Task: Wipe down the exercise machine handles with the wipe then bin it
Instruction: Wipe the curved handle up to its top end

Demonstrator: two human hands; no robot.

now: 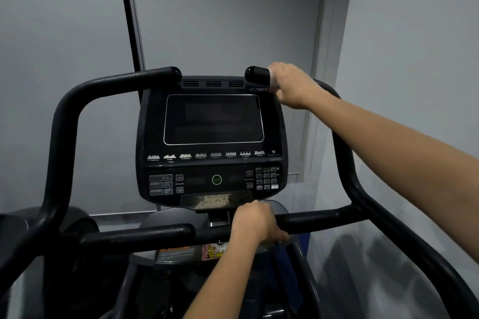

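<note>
My right hand [290, 85] grips the upper right handle [255, 74] of the black exercise machine, close to its rounded end. A white wipe [270, 77] shows as a thin strip between my fingers and the handle. My left hand [255, 224] is curled round the lower crossbar [311, 220], just below the console. The upper left handle [145, 77] is free, ending in a rounded tip beside the console top.
The console [212, 142] with a dark screen and button panel stands between the handles. Grey walls lie behind, with a dark vertical post [129, 15] at the left. Curved side bars [347, 153] frame both sides. A label [181, 254] sits under the crossbar.
</note>
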